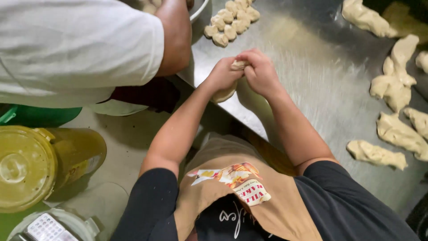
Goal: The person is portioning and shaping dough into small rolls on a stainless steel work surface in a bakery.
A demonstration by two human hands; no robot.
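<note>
My left hand (221, 73) and my right hand (261, 71) meet over the near edge of a steel table (312, 85). Together they grip a strip of pale dough (239, 65). Its upper end shows between my fingers and its lower end (224, 94) hangs under my left hand. A heap of small cut dough pieces (231, 21) lies just beyond my hands.
Several long dough strips (394, 85) lie on the right side of the table. Another person in a white shirt (80, 44) stands at the left, arm (176, 35) reaching to a metal bowl (199, 9). A yellow lidded container (40, 165) sits on the floor.
</note>
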